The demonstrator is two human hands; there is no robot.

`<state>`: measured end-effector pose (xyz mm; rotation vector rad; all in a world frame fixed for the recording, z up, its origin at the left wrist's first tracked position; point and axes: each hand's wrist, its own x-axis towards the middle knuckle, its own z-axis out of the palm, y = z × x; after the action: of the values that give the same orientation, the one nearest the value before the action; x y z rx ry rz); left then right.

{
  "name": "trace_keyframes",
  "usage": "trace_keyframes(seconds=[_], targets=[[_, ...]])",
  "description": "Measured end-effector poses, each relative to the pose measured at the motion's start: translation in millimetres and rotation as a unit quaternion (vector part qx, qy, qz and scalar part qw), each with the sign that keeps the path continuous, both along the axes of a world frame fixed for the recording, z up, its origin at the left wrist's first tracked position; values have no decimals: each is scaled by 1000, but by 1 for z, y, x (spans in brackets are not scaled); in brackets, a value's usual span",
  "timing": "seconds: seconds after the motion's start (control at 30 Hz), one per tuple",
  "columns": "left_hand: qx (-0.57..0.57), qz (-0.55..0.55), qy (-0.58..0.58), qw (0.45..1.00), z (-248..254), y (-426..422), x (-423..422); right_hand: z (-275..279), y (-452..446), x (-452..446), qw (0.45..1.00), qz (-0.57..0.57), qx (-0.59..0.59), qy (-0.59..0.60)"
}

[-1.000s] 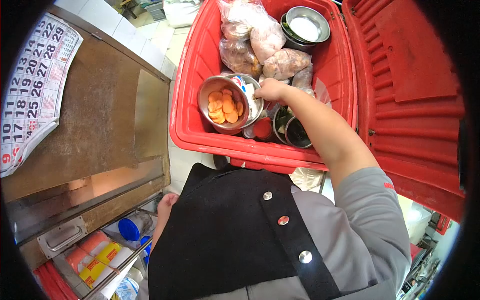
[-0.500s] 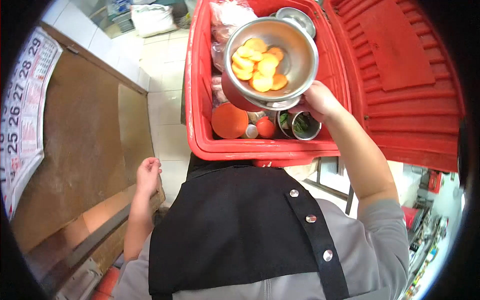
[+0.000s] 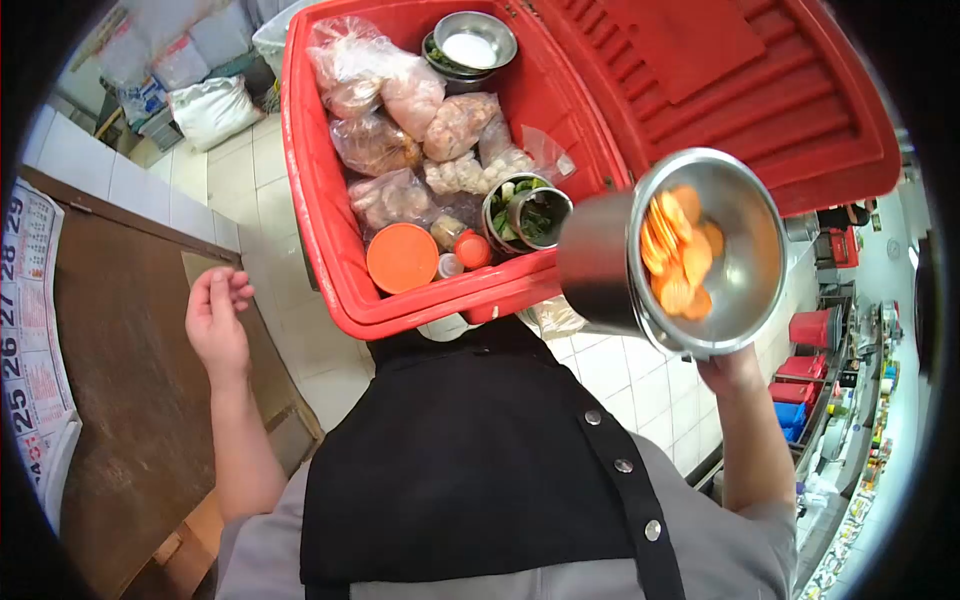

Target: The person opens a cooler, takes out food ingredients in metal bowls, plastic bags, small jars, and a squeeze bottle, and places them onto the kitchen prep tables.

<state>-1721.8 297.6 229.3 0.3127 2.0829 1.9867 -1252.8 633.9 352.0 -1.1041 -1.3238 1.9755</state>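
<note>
My right hand (image 3: 732,370) grips a steel bowl (image 3: 745,285) from below, its fingers mostly hidden behind the metal. Orange carrot slices (image 3: 680,250) lie inside the bowl, which tilts toward me. A tall steel pot (image 3: 598,262) sits against or under the bowl; how the two fit together I cannot tell. Both are to the right of a red cooler box (image 3: 345,305). On the left, my left hand (image 3: 218,325) hangs in the air by the brown door, empty, with loosely bent fingers apart.
The cooler's ribbed lid (image 3: 790,110) stands open. Inside are bagged meat (image 3: 415,100), an orange-lidded tub (image 3: 402,258), steel containers with green vegetables (image 3: 540,215) and a steel bowl with something white (image 3: 470,48). A brown door (image 3: 150,380) stands left; shelves (image 3: 815,390) line the right.
My right hand has carried the bowl of carrots from above the cooler out to the right. My left hand has risen and moved left. The view has turned, showing more of the cooler's contents.
</note>
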Motion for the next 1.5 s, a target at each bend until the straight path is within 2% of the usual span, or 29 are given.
trace_keyframes(seconds=[0.03,0.07,0.13,0.23,0.27,0.3,0.37,0.4,0.47,0.5,0.53,0.57,0.6,0.63,0.7,0.77,0.83,0.87,0.97,1.03,1.2,1.37,1.43,1.5], targets=[[1,-39,12,999,13,16,8,-7,-4,28,999,13,19,-27],[1,-79,24,997,26,34,18,-7,-17,42,999,1,36,-6],[-3,-162,35,986,40,75,45,-12,-38,71,998,-56,20,5],[-41,-328,57,942,39,143,71,-34,-62,132,993,-121,-9,5],[-88,-352,59,930,26,167,73,-25,-79,120,979,-201,-6,-30],[-134,-376,64,914,8,191,72,-35,-85,140,978,-200,-34,-45],[-289,-436,93,847,-23,240,63,-59,-103,187,973,-198,-92,-76],[-339,-440,125,822,-49,262,56,-49,-117,165,948,-283,-78,-120],[-427,-438,184,770,-91,297,47,-61,-138,187,942,-303,-70,-127],[-454,-444,164,755,-82,304,58,-58,-145,188,939,-311,-67,-133],[-483,-450,144,737,-74,310,69,-51,-155,181,904,-385,-77,-167],[-513,-456,125,716,-69,313,79,-62,-164,199,902,-396,-111,-135],[-436,-420,-19,796,-82,315,88,-71,-172,216,911,-382,-107,-115],[-397,-433,-107,802,-94,316,90,-77,-180,225,919,-369,-103,-92],[-310,-455,-274,789,-113,326,82,-71,-191,206,892,-426,-108,-103],[-304,-525,-267,749,-131,331,81,-68,-199,202,877,-458,-111,-97],[-343,-486,-229,770,-136,335,95,-82,-215,220,878,-457,-122,-76],[-351,-468,-239,775,-155,341,89,-99,-223,234,865,-475,-137,-82],[-372,-434,-261,778,-213,356,63,-77,-217,203,843,-511,-144,-88],[-372,-422,-255,787,-224,361,61,-72,-213,186,819,-548,-140,-97],[-338,-427,-197,815,-201,379,74,-69,-205,165,785,-594,-157,-80],[-307,-441,-176,825,-158,371,96,-105,-224,189,834,-527,-138,-91],[-299,-441,-180,827,-136,366,105,-93,-218,176,832,-537,-126,-62],[-288,-446,-194,825,-116,359,111,-104,-221,185,827,-540,-145,-60]])
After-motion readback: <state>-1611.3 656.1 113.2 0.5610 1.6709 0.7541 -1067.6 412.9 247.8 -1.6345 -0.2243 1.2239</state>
